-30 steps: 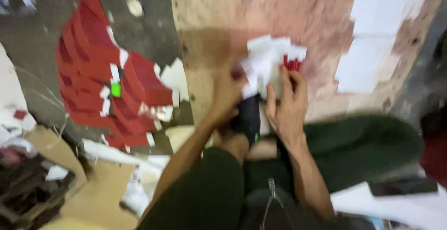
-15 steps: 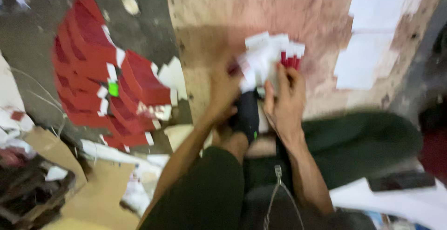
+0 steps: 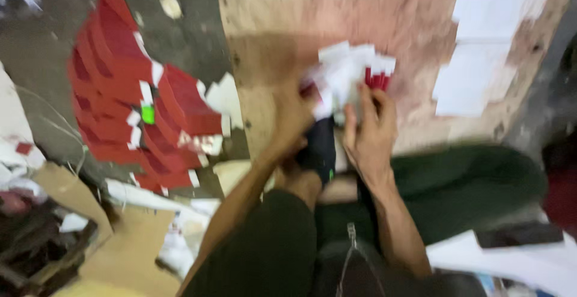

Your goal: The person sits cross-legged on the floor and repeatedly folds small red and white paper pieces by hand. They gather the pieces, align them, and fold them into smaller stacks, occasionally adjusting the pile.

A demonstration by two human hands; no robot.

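The picture is blurred by motion. My left hand (image 3: 293,119) and my right hand (image 3: 368,133) both grip a bundle of white and red paper pieces (image 3: 348,71) over a bare wooden board (image 3: 336,14). My left hand holds the bundle's left side and my right hand closes on its right side from below. A black object (image 3: 318,146) sits between my wrists, just under the bundle. My legs in dark green trousers are folded below.
A big heap of red folded pieces with white slips (image 3: 129,98) lies on the dark floor at left. White sheets (image 3: 481,50) lie on the board's right side. Cardboard scraps (image 3: 72,195) and a dark phone-like slab (image 3: 520,234) lie near me.
Both hands stay on the paper bundle with only slight shifting. The view has drifted a little and become more blurred.
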